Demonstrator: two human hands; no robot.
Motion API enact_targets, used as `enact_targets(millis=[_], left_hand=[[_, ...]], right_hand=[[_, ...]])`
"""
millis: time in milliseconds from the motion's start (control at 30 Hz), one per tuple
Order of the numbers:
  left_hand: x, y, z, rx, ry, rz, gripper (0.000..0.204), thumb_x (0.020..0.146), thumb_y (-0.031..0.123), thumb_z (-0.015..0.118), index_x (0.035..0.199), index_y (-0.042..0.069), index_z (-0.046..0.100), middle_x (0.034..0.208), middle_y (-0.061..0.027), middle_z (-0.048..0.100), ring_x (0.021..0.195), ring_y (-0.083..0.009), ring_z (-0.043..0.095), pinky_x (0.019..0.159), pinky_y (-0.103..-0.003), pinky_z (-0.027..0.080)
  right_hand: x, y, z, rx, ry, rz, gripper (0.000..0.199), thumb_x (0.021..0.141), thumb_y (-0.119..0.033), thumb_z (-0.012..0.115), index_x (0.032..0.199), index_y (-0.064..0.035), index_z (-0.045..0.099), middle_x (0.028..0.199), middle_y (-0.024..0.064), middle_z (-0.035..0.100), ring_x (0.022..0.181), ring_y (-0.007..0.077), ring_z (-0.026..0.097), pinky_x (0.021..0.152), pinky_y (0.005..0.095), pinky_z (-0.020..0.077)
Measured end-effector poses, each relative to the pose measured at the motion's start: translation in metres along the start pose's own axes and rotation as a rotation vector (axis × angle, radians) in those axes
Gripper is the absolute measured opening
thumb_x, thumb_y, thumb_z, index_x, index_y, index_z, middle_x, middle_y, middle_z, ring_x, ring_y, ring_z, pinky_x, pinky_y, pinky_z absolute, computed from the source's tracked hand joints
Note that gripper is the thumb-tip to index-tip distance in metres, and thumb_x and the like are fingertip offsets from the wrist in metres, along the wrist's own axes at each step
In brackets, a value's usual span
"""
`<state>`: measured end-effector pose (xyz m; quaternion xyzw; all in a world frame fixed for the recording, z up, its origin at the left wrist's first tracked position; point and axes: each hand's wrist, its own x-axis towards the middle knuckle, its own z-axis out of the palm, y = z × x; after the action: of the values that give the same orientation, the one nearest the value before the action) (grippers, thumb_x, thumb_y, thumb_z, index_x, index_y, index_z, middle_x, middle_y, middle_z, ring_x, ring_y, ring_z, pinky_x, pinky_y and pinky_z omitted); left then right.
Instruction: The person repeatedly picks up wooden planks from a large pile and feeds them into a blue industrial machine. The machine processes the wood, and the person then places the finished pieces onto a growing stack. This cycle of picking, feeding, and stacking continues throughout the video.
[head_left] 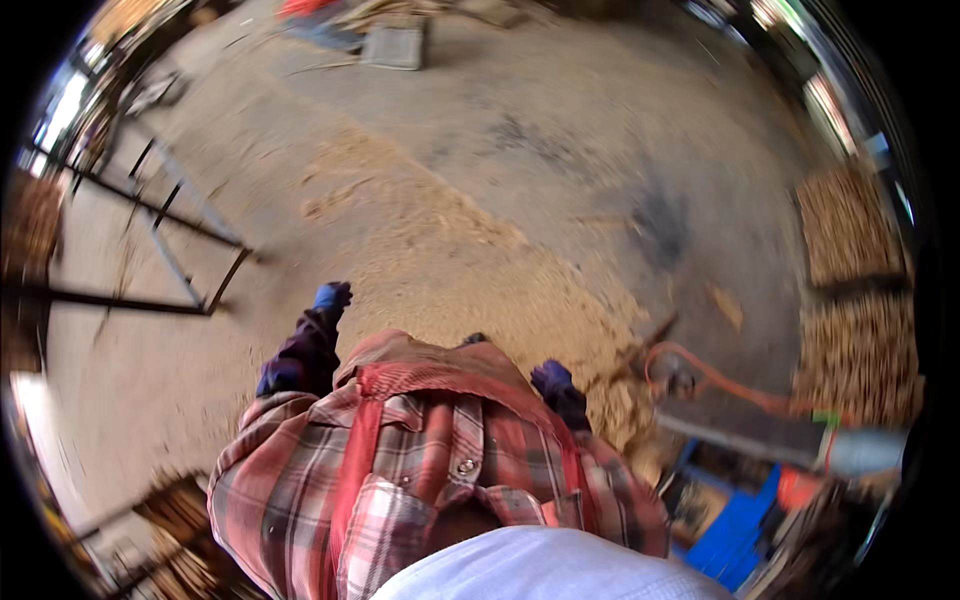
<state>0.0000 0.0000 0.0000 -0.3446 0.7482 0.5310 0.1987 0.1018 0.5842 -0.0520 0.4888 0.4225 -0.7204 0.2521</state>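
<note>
The person looks straight down their own plaid shirt (430,470) at a floor (560,150) strewn with sawdust (470,270). Neither of the 2 hands can be made out; a dark sleeve (305,350) hangs at the left and another (560,390) at the right, so whether the hands are open or closed cannot be told, and nothing is seen in them. Nearest the right sleeve, an orange hose (720,385) loops beside a blurred machine (790,440), probably kept within reach. A metal frame (180,240) stands apart to the left, and stacked wood (850,220) sits at the right edge.
</note>
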Motion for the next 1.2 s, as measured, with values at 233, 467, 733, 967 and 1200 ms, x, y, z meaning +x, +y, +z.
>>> enact_targets(millis=[233,467,733,967,1200], left_hand=[[0.047,0.19,0.23,0.287,-0.528,-0.145,0.031,0.092,0.038,0.066,0.081,0.009,0.068,0.065,-0.0024,0.063,0.047,-0.0164,0.051,0.042,-0.032,0.039],[0.18,0.385,0.355,0.382,-0.434,-0.093,0.031,0.094,0.042,0.058,0.107,0.014,0.061,0.084,-0.0106,0.067,0.058,-0.0234,0.057,0.047,-0.038,0.042],[0.246,0.664,0.753,0.835,-0.813,0.155,0.034,0.094,0.044,0.056,0.104,0.012,0.061,0.079,-0.012,0.068,0.051,-0.0247,0.054,0.044,-0.039,0.041],[0.109,0.833,1.16,1.104,-1.005,0.573,0.03,0.09,0.027,0.06,0.1,-0.001,0.065,0.081,-0.014,0.068,0.059,-0.0233,0.059,0.051,-0.039,0.046],[-0.064,0.781,1.365,1.407,-1.691,0.421,0.038,0.093,0.039,0.062,0.116,0.01,0.066,0.102,-0.0112,0.072,0.085,-0.0288,0.069,0.067,-0.041,0.048]], right_hand=[[-0.032,-0.16,-0.183,0.333,0.475,-0.05,0.053,0.099,-0.039,0.058,0.139,-0.0035,0.053,0.136,0.0211,0.059,0.115,0.0344,0.064,0.091,0.0463,0.0556],[0.073,-0.248,-0.193,0.534,0.315,-0.108,0.036,0.093,-0.035,0.065,0.117,-0.0067,0.063,0.119,0.0195,0.069,0.096,0.036,0.069,0.077,0.0489,0.0569],[0.091,-0.295,-0.242,1.111,0.335,-0.541,0.027,0.097,-0.034,0.059,0.11,-0.0128,0.068,0.103,0.0201,0.071,0.089,0.0417,0.069,0.074,0.0515,0.0561],[0.06,-0.412,-0.31,1.523,0.674,-0.47,0.021,0.094,-0.032,0.065,0.101,-0.0123,0.066,0.097,0.0133,0.073,0.077,0.0321,0.071,0.066,0.0485,0.0565],[0.035,-0.398,-0.353,0.209,1.233,0.061,0.065,0.078,-0.043,0.073,0.132,-0.0101,0.057,0.115,0.0201,0.067,0.108,0.0377,0.064,0.091,0.0507,0.0502]])
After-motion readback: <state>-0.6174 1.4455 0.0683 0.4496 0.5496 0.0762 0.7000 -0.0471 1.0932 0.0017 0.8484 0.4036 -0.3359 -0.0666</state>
